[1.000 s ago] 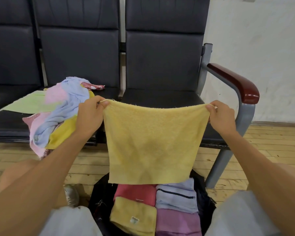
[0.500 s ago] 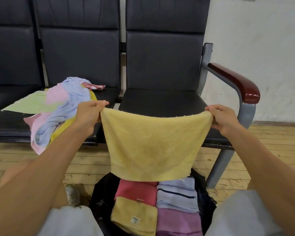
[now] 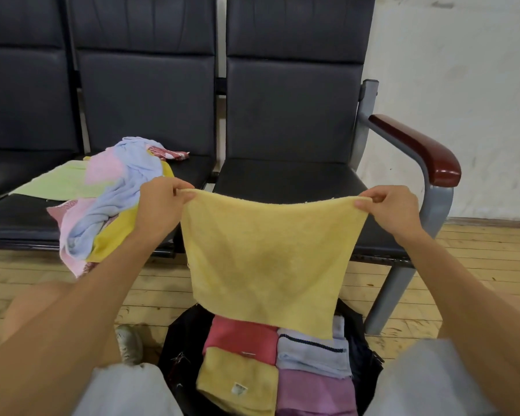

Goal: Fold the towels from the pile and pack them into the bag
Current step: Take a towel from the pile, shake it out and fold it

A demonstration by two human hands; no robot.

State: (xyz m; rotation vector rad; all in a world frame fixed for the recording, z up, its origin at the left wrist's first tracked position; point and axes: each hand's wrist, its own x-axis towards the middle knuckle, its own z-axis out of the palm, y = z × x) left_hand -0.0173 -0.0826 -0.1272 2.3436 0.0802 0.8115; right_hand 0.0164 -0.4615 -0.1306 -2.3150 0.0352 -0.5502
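Head view shows a yellow towel (image 3: 267,256) hanging flat just above the open black bag (image 3: 183,343). The left hand (image 3: 159,208) pinches its upper left corner and the right hand (image 3: 394,210) pinches its upper right corner, so the top edge is stretched between them. Inside the bag lie folded towels (image 3: 312,352), side by side. The pile (image 3: 108,199) of unfolded towels sits on a chair seat (image 3: 195,171), beyond the bag and to its left.

Black seats (image 3: 288,121) in row; wooden armrest (image 3: 418,148); plank floor (image 3: 478,250); white wall (image 3: 463,85).
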